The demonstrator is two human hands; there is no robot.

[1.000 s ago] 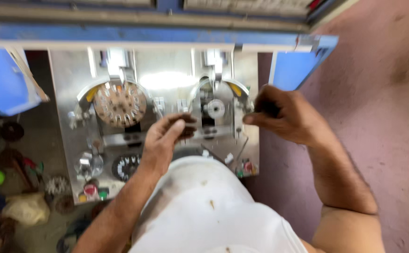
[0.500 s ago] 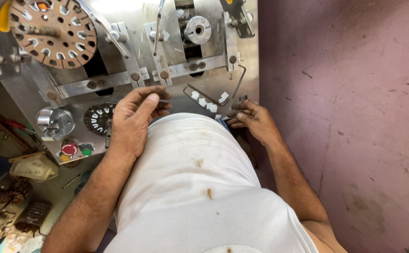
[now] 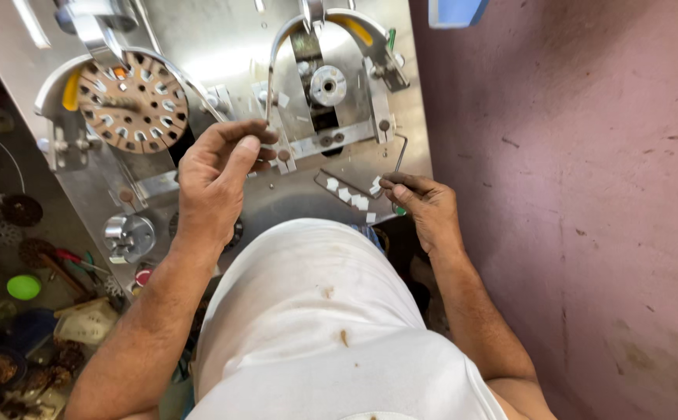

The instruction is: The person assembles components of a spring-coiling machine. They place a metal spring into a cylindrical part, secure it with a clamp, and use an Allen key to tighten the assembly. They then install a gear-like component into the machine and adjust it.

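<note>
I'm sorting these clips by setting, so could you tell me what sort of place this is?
Most likely a small workshop or factory station. The left hand and right hand work at a steel machine panel fitted with a slotted round disc, and tools and spare parts lie cluttered beside it.

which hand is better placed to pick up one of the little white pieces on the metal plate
Right. The right hand rests at the plate's lower edge with fingertips beside the small white pieces. The left hand is raised farther off, near the slotted disc.
</note>
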